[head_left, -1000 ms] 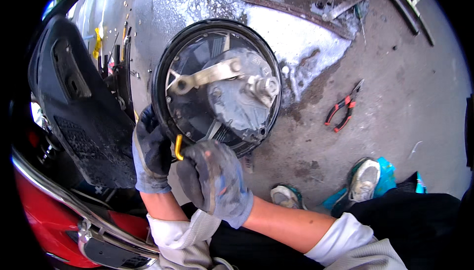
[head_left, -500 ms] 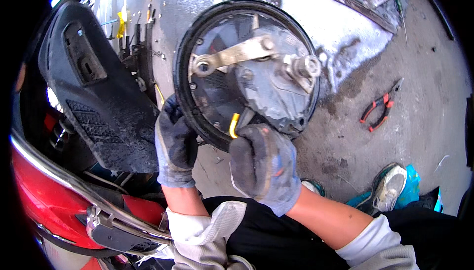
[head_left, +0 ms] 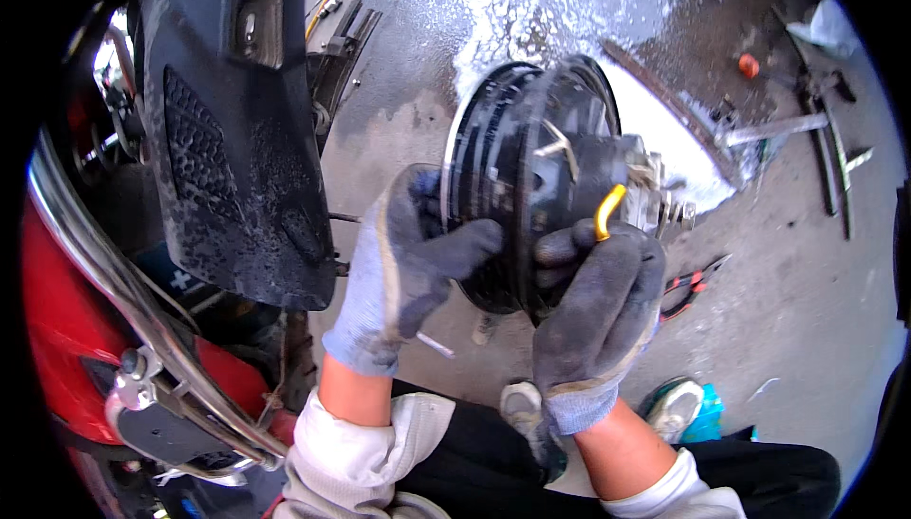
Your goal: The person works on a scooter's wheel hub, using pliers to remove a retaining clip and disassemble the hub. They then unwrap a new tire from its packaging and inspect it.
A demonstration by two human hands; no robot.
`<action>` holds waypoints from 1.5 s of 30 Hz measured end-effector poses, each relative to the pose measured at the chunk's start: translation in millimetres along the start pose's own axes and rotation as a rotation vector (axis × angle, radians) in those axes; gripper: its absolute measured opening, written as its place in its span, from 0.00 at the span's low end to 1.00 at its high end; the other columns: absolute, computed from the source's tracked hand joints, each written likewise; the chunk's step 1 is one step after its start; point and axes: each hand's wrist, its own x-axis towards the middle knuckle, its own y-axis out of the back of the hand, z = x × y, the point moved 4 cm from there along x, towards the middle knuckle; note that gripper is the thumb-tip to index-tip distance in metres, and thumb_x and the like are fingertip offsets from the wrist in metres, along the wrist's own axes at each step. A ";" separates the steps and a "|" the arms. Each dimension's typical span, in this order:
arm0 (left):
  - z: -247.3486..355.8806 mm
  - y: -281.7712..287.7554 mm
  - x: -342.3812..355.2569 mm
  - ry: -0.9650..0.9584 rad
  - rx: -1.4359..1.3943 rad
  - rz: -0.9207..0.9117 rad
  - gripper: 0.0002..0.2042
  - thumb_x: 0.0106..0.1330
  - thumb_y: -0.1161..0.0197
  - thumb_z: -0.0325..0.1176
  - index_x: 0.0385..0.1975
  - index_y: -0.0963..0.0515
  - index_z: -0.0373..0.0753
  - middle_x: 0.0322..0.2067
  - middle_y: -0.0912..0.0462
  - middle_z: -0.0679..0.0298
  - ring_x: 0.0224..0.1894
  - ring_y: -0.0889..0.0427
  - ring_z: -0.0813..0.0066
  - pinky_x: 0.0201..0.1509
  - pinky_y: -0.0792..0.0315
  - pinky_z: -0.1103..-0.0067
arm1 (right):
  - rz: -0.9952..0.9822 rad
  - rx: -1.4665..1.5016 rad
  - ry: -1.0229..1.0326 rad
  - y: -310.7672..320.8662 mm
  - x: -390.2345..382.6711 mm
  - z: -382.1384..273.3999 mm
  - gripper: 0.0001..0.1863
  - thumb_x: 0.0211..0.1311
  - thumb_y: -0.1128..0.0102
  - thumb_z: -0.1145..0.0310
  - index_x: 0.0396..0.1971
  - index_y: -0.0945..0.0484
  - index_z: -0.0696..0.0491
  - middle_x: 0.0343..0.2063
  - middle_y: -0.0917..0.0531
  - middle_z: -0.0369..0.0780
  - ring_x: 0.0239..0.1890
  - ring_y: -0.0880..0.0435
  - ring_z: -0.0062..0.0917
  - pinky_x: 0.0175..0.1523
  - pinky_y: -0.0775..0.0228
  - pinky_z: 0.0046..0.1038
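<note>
Wheel, black and bare of any tyre, sits mid-scene between the two hands, its grooved outer band facing near and its metal hub fittings on the right. Whether it rests on the ground or is held clear cannot be told. The left hand, gloved, is clamped on the wheel's left edge, thumb on the near side, fingers passing behind and partly hidden. The right hand, also gloved, is closed round a yellow bent piece, whose curved end pokes up past the fingers; those fingers lie close against the wheel's right side, though contact is unclear.

The wheel looks stiff and probably heavy, with more weight likely toward the hub side, so it may tip right if held only on the left. Its dark surface could be slick, given the foam on the far ground. The rim edges seem the surest hold, one hand on each; the projecting fittings look poorer to grip. Pliers lie just right of the right hand.
</note>
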 end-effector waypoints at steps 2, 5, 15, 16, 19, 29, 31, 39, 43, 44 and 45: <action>2.7 -16.5 -2.8 -0.009 -0.144 -0.065 0.16 0.56 0.28 0.27 0.41 0.26 0.33 0.31 0.17 0.65 0.32 0.22 0.83 0.34 0.25 0.81 | 0.131 -0.059 0.020 2.3 6.8 -5.0 0.18 0.77 0.61 0.59 0.35 0.29 0.59 0.26 0.24 0.39 0.26 0.29 0.22 0.31 0.36 0.28; 7.3 -30.1 -7.6 -0.074 -0.260 -0.143 0.16 0.56 0.30 0.25 0.42 0.27 0.33 0.31 0.18 0.65 0.31 0.22 0.82 0.34 0.25 0.80 | 0.246 -0.398 0.278 12.7 12.9 5.6 0.19 0.77 0.60 0.58 0.34 0.29 0.58 0.25 0.25 0.41 0.25 0.29 0.26 0.31 0.37 0.31; -6.1 -52.1 -23.0 -0.241 -0.251 -0.163 0.18 0.57 0.34 0.19 0.46 0.29 0.32 0.36 0.17 0.60 0.35 0.19 0.81 0.39 0.22 0.81 | 0.229 -0.566 0.248 34.7 -5.6 19.5 0.16 0.76 0.60 0.61 0.43 0.32 0.61 0.34 0.29 0.47 0.31 0.31 0.33 0.39 0.35 0.36; -6.8 -52.0 -24.1 -0.258 -0.238 -0.152 0.18 0.57 0.34 0.19 0.46 0.30 0.32 0.36 0.17 0.60 0.36 0.18 0.80 0.41 0.22 0.81 | 0.216 -0.629 0.293 33.3 -7.8 17.8 0.16 0.75 0.60 0.62 0.43 0.32 0.62 0.34 0.29 0.48 0.32 0.31 0.34 0.40 0.35 0.37; -12.8 -50.7 -24.2 -0.241 -0.192 -0.161 0.18 0.56 0.33 0.19 0.46 0.30 0.32 0.37 0.17 0.59 0.36 0.18 0.80 0.42 0.22 0.80 | 0.202 -0.758 0.422 32.0 -13.0 18.7 0.14 0.72 0.58 0.66 0.45 0.32 0.62 0.36 0.27 0.49 0.36 0.30 0.39 0.44 0.36 0.39; -18.0 -47.3 -24.7 -0.313 -0.165 -0.105 0.19 0.56 0.32 0.22 0.46 0.29 0.32 0.37 0.18 0.60 0.36 0.19 0.79 0.43 0.23 0.79 | 0.155 -1.127 0.592 34.3 -23.2 31.6 0.28 0.61 0.44 0.75 0.60 0.41 0.65 0.45 0.28 0.55 0.41 0.26 0.46 0.48 0.31 0.42; -18.8 -46.9 -24.1 -0.320 -0.201 -0.122 0.19 0.56 0.32 0.22 0.46 0.29 0.31 0.38 0.18 0.59 0.37 0.19 0.79 0.43 0.23 0.79 | 0.208 -1.122 0.578 31.6 -23.3 30.4 0.17 0.64 0.52 0.75 0.51 0.35 0.66 0.43 0.28 0.55 0.40 0.27 0.48 0.49 0.32 0.41; -3.0 -44.0 -23.0 -0.261 -0.287 -0.157 0.13 0.58 0.32 0.23 0.42 0.24 0.32 0.32 0.17 0.61 0.33 0.20 0.82 0.37 0.24 0.80 | 0.209 -0.802 0.479 32.0 -22.0 22.7 0.12 0.72 0.56 0.66 0.42 0.31 0.61 0.35 0.29 0.45 0.35 0.31 0.35 0.42 0.37 0.33; -5.2 -44.2 -17.6 -0.211 -0.203 -0.166 0.15 0.58 0.32 0.31 0.44 0.22 0.33 0.30 0.14 0.56 0.29 0.14 0.69 0.36 0.21 0.74 | 0.245 -0.543 0.239 30.0 -29.4 28.2 0.20 0.76 0.67 0.58 0.39 0.31 0.58 0.35 0.30 0.44 0.36 0.32 0.31 0.46 0.38 0.32; -2.5 -44.2 -18.5 -0.197 -0.231 -0.146 0.13 0.58 0.31 0.33 0.40 0.20 0.33 0.27 0.14 0.57 0.26 0.14 0.71 0.33 0.22 0.75 | 0.262 -0.486 0.199 29.9 -30.6 29.5 0.19 0.76 0.67 0.57 0.39 0.31 0.58 0.35 0.30 0.43 0.36 0.32 0.30 0.46 0.38 0.32; -2.5 -44.9 -18.2 -0.149 -0.231 -0.160 0.13 0.58 0.31 0.33 0.40 0.20 0.33 0.27 0.14 0.57 0.26 0.14 0.72 0.33 0.22 0.75 | 0.278 -0.428 0.160 30.9 -31.7 30.5 0.19 0.76 0.67 0.57 0.40 0.32 0.58 0.36 0.30 0.43 0.36 0.32 0.30 0.46 0.38 0.33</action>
